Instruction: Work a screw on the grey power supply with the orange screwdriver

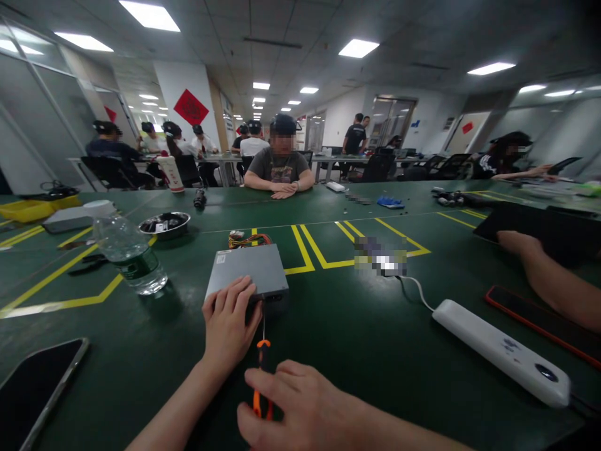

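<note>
A grey metal box [258, 266] with a bundle of coloured wires [253, 240] behind it lies on the green table, left of the middle. My left hand [231, 319] rests on its near left corner, fingers spread over the top, thumb near the front face. An orange and black screwdriver [263, 363] points away from me, its shaft reaching the box's near face by my left thumb. My right hand [300, 404] is closed round the screwdriver's handle. The exact spot where the tip touches is too small to make out.
Left of the box stand a water bottle [136, 257] and a metal bowl [164, 224]; a phone [42, 388] lies near left. On the right are a white power strip [500, 351], a red-edged dark object [539, 322] and another person's arm [544, 275]. A person [280, 163] sits opposite.
</note>
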The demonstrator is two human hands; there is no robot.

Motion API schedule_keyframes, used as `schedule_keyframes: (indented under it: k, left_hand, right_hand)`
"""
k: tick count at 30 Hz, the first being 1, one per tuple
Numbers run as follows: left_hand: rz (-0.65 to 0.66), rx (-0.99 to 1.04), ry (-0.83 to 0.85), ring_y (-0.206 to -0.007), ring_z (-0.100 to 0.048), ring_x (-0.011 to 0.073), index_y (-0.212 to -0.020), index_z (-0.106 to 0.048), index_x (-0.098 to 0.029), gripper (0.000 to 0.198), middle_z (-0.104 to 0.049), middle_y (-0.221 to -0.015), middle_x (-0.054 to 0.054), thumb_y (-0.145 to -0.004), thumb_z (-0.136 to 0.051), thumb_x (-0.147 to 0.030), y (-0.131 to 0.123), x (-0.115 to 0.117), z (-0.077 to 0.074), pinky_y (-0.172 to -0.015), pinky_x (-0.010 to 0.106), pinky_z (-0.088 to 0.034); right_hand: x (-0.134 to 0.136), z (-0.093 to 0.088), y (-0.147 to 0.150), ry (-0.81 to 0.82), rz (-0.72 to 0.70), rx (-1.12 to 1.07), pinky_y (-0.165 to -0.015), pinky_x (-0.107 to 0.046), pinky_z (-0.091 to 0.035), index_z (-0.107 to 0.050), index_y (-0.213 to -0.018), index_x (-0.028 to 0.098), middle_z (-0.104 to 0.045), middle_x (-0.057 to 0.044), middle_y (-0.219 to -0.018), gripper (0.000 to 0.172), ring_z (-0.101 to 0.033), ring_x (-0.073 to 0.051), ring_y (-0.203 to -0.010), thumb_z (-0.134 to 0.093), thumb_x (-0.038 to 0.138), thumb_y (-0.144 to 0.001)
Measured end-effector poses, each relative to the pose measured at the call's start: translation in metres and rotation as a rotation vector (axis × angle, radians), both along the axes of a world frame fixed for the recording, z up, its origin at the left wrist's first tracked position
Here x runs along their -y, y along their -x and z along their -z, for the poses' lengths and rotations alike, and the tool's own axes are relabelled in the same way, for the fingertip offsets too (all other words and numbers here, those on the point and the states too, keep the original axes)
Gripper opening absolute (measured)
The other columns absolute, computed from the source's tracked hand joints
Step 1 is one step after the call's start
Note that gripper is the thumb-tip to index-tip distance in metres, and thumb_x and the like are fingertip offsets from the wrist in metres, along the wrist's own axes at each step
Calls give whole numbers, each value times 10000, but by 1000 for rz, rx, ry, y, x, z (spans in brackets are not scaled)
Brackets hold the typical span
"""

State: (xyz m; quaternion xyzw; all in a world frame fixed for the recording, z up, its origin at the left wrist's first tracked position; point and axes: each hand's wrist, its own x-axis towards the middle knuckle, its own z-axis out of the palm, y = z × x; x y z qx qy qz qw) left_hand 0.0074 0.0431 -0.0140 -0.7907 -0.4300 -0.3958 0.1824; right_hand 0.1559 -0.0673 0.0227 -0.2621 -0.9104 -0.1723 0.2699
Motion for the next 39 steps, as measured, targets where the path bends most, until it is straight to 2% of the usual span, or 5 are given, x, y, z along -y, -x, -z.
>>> schedule_keyframes:
  k: [15, 21, 26, 32, 39]
  left_hand:
    - [-32, 14, 106, -1112, -522, 225, -1058, -514, -241, 256, -605, -1176, 53, -804, -540, -255, -2, 1, -2, -903, 411, -294]
    - [-30, 24, 119, -1107, -522, 229, -1058, -523, -246, 272, -605, -1172, 45, -788, -549, -250, -2, 1, -2, -908, 416, -292]
    - [-29, 27, 117, -1109, -521, 225, -1054, -526, -244, 272, -605, -1170, 43, -784, -557, -242, -3, 1, -2, -910, 412, -293]
    - [-31, 19, 108, -1102, -527, 218, -1049, -512, -239, 247, -609, -1164, 49, -805, -545, -256, -3, 2, -3, -900, 405, -298]
    - [-32, 13, 118, -1120, -516, 215, -1052, -516, -238, 247, -600, -1182, 45, -807, -542, -263, -2, 2, -3, -912, 400, -289]
  right_hand:
    - [-16, 11, -21, 70, -199, -110, -763, -202, -468, -596, -830, 181, -666, -63, -920, 423, -577, -102, -963, -226, 314, -987]
    - [-14, 12, -27, 78, -186, -127, -669, -209, -478, -596, -946, 205, -656, -37, -995, 207, -606, -73, -651, -413, 302, -940]
    - [-14, 17, -23, 83, -198, -210, -766, -206, -468, -583, -757, 165, -661, -66, -967, 280, -620, -86, -773, -466, 360, -922]
    - [-15, 7, -22, 116, -159, -112, -737, -209, -488, -570, -1023, 235, -663, -37, -958, 285, -619, -94, -848, -294, 291, -974]
    - [-14, 14, -22, 51, -148, -203, -686, -197, -488, -550, -715, 171, -678, -79, -875, 365, -629, -90, -772, -352, 345, -966]
